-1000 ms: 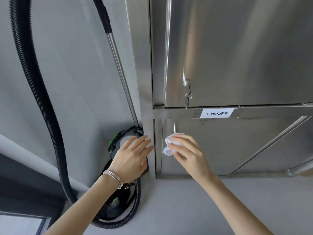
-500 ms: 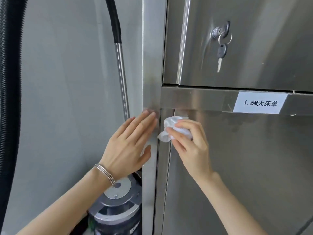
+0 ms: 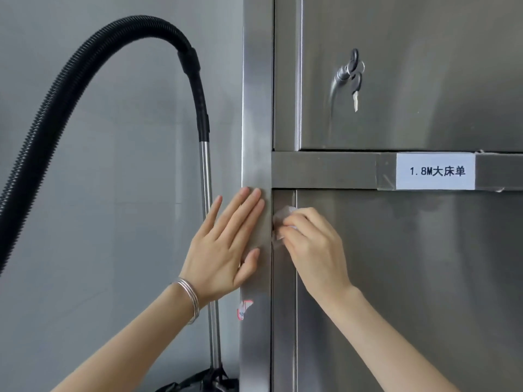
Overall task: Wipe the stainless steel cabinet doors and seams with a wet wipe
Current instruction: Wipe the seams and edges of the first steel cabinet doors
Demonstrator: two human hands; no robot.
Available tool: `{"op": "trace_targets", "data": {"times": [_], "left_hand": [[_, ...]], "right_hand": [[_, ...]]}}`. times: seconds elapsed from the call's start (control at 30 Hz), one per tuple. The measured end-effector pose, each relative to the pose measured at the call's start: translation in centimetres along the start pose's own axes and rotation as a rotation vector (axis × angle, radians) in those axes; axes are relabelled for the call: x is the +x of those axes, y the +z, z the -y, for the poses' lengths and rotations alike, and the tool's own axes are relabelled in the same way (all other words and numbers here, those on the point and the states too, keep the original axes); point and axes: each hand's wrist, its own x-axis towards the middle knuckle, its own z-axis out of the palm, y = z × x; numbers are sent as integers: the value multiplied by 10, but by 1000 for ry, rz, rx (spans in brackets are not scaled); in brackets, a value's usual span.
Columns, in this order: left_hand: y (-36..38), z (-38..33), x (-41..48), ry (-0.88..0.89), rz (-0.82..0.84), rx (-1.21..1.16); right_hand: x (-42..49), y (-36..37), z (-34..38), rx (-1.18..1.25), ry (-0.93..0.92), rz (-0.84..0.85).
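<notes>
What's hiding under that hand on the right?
A crumpled white wet wipe sits under the right hand, pressed at the seam beside the lower door. Only its edge peeks out; the fingers cover the rest.

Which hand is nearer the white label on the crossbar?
Right. The right hand presses the wet wipe into the door seam, below and left of the white label. The left hand lies flat on the corner post, farther left.

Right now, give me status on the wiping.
Left hand flat on cabinet frame. Right hand pressing wet wipe into door seam. Nothing blocking.
</notes>
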Motion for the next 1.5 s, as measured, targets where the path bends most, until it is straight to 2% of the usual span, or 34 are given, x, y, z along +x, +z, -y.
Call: {"op": "trace_targets", "data": {"times": [0.17, 0.23, 0.33, 0.53, 0.73, 0.8, 0.87, 0.9, 0.97, 1.03, 1.07, 1.13, 1.27, 1.33, 1.43, 1.5], "left_hand": [[6, 9, -2, 47, -37, 77], [7, 7, -1, 31, -52, 49], [8, 7, -2, 47, -58, 29], [7, 7, -3, 48, -46, 40], [0, 3, -4, 38, -6, 30], [-6, -2, -3, 13, 14, 36], [-14, -6, 1, 17, 30, 13], [-17, -7, 4, 73, 30, 4], [-15, -10, 6, 305, 28, 36], [-9, -15, 7, 495, 41, 51], [-7, -18, 6, 535, 59, 50], [-3, -22, 4, 544, 92, 62], [-2, -23, 1, 536, 126, 87], [-5, -26, 0, 537, 162, 91], [-5, -31, -10, 549, 196, 103], [-2, -34, -22, 569, 188, 86]], "right_hand": [[21, 12, -2, -85, 59, -152], [-8, 14, 5, -102, 77, -119], [-41, 9, 10, -80, 8, -43], [24, 8, 2, -159, 101, -69], [-118, 10, 30, -94, -65, 123], [-137, 9, 34, -75, -69, 193], [-131, 3, 33, -31, -46, 170], [-124, 0, 31, 10, -30, 124], [-111, -4, 27, 57, -13, 37], [-109, 0, 24, 73, 3, 6], [-117, 3, 26, 95, 33, 22], [-150, 9, 35, 130, 67, 80], [-205, 3, 53, 104, -63, 216], [-187, 5, 48, 79, -96, 195], [-155, 14, 37, 59, -55, 42], [-170, 21, 37, 76, -53, 10]]}}
